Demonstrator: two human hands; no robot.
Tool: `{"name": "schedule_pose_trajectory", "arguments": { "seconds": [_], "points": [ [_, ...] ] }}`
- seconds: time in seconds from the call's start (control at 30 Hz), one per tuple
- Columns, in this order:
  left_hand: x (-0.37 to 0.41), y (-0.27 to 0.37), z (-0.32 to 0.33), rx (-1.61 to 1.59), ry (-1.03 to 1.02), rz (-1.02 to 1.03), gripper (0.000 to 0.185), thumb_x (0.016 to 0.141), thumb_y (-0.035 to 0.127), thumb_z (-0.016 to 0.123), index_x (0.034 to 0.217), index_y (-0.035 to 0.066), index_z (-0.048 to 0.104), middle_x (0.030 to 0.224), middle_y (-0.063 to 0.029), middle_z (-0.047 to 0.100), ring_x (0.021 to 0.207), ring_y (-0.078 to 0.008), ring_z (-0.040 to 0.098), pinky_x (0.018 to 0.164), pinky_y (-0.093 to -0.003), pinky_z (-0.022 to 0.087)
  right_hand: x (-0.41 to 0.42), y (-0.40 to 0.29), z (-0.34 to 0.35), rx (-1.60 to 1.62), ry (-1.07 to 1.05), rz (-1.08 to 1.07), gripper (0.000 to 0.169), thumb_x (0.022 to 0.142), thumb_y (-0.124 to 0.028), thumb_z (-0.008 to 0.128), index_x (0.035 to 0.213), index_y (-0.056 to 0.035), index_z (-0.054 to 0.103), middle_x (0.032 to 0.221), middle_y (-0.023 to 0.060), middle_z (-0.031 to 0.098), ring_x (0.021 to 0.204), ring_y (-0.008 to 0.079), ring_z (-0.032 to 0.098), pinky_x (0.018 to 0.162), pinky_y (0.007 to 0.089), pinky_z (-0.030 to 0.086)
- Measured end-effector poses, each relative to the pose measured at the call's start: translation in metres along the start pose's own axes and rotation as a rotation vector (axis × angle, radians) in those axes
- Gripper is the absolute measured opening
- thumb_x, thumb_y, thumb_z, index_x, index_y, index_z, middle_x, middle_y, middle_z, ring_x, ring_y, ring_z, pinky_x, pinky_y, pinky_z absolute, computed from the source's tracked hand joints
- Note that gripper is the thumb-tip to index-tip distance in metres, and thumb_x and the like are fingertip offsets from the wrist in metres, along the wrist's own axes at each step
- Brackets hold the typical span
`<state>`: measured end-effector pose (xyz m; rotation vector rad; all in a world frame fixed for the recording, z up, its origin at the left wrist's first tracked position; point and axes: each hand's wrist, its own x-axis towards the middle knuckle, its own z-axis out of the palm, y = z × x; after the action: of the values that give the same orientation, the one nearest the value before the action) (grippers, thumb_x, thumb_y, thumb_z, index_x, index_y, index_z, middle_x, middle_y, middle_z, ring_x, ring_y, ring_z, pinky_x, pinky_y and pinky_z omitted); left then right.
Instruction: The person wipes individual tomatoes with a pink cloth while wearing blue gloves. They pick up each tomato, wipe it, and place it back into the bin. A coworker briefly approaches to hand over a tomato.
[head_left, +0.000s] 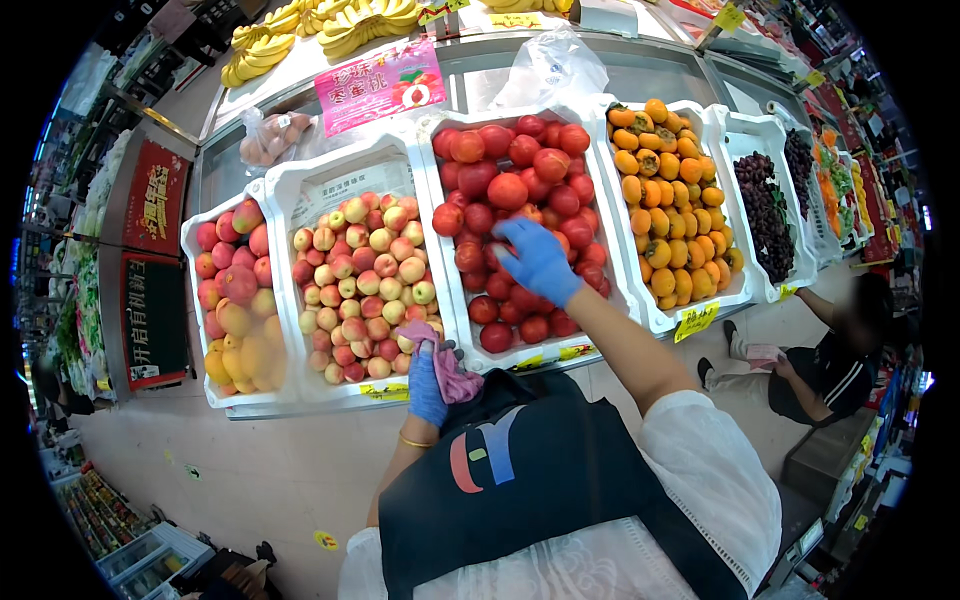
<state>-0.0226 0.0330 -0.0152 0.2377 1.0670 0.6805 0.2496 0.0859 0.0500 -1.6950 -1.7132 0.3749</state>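
Note:
My right hand (538, 261), in a blue glove, is over a white foam crate (622, 294) of round red stone fruit (508, 191). Its fingers are spread above the fruit, and nothing shows between them; whether the fingertips touch a fruit is hard to see. A crumpled pink cloth (454, 377) is gripped in my left hand (427, 384), also gloved in blue. That hand is at the front edge of a second foam crate (281, 217), which holds small red and yellow peaches (367, 283). Newspaper (365, 184) lines the back of this crate.
Mangoes (241, 283) fill the crate at left. Persimmons (667, 217) and dark grapes (761, 210) are in crates at right. Behind lie a clear plastic bag (553, 69), a pink sign (381, 85) and bananas (367, 26). A person (821, 371) sits low at the right.

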Motion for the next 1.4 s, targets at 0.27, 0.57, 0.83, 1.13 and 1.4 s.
{"name": "schedule_pose_trajectory", "arguments": {
  "seconds": [0.27, 0.57, 0.83, 1.13, 1.4],
  "points": [
    [0.028, -0.016, 0.004, 0.127, 0.0, 0.031, 0.046, 0.086, 0.044, 0.056, 0.118, 0.012, 0.048, 0.103, -0.0103, 0.053, 0.086, -0.0262, 0.056, 0.064, -0.0444, 0.053, -0.099, 0.008, 0.038, -0.512, -0.101, 0.214, 0.049, 0.072, -0.037, 0.065, 0.112, -0.0124, 0.051, 0.109, 0.0106, 0.051, 0.096, 0.0288, 0.052, 0.074, 0.0414, 0.043],
    [0.026, -0.014, 0.022, 0.062, 0.009, 0.01, 0.026, 0.089, 0.029, 0.056, 0.109, 0.013, 0.048, 0.089, -0.0075, 0.058, 0.072, -0.0198, 0.057, 0.061, -0.031, 0.05, -0.11, 0.018, 0.044, 0.385, 0.038, 0.528, 0.049, 0.079, -0.03, 0.064, 0.119, -0.006, 0.049, 0.115, 0.0121, 0.053, 0.104, 0.0266, 0.054, 0.082, 0.0368, 0.049],
    [0.019, -0.024, 0.045, 0.307, -0.171, 0.244, 0.034, 0.094, 0.027, 0.047, 0.123, 0.009, 0.043, 0.099, -0.0044, 0.054, 0.083, -0.0161, 0.055, 0.07, -0.029, 0.05, -0.101, -0.032, 0.044, 0.848, -0.128, 0.535, 0.042, 0.088, -0.029, 0.049, 0.124, -0.0072, 0.043, 0.112, 0.0094, 0.05, 0.102, 0.0187, 0.05, 0.082, 0.0328, 0.048],
    [0.031, -0.004, 0.073, 0.132, -0.628, -0.287, 0.049, 0.092, 0.048, 0.043, 0.12, 0.009, 0.047, 0.107, -0.0098, 0.059, 0.09, -0.025, 0.06, 0.07, -0.0357, 0.053, -0.112, -0.051, 0.057, 0.608, 0.05, 0.363, 0.041, 0.081, -0.025, 0.061, 0.113, -0.0035, 0.049, 0.11, 0.0195, 0.05, 0.105, 0.0344, 0.051, 0.094, 0.0382, 0.04],
    [0.038, -0.029, 0.152, 0.63, -0.613, -0.278, 0.048, 0.092, 0.047, 0.044, 0.121, 0.009, 0.046, 0.108, -0.0102, 0.058, 0.091, -0.0253, 0.06, 0.072, -0.0365, 0.053, -0.132, -0.059, 0.037, 0.306, 0.157, 0.414, 0.052, 0.068, -0.024, 0.067, 0.114, -0.0053, 0.05, 0.105, 0.0173, 0.052, 0.095, 0.0363, 0.055, 0.084, 0.0443, 0.043]
  ]
}}
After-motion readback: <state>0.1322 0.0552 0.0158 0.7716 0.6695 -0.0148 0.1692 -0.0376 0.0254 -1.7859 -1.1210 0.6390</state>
